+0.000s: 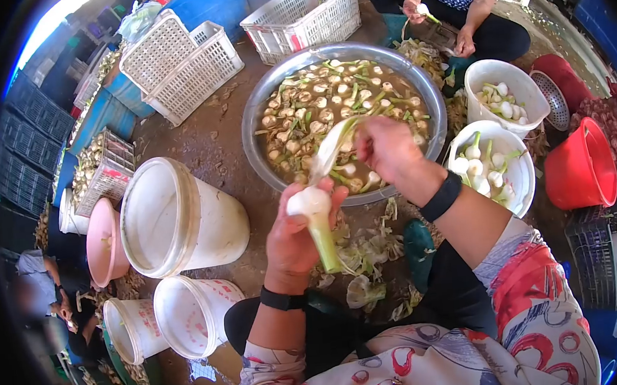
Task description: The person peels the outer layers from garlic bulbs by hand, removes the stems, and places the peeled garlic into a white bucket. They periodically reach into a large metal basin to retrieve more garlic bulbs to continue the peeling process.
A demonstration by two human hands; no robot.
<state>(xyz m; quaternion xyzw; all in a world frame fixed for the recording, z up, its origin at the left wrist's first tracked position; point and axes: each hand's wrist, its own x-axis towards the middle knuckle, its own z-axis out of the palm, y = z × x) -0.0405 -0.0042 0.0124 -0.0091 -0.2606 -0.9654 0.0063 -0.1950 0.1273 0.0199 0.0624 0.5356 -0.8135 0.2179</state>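
The left hand (287,240) is gripping a white garlic bulb (308,203), fingers curling closely around it, on the near side of the metal basin (249,136). The right hand (393,149) is pinching a pale strip of skin (329,150) between closed fingertips (the green stalk (325,245) is pointing downward).

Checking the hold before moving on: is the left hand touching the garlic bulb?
Touching. The head view shows the left hand curled around the garlic bulb, against its sides with no gap.
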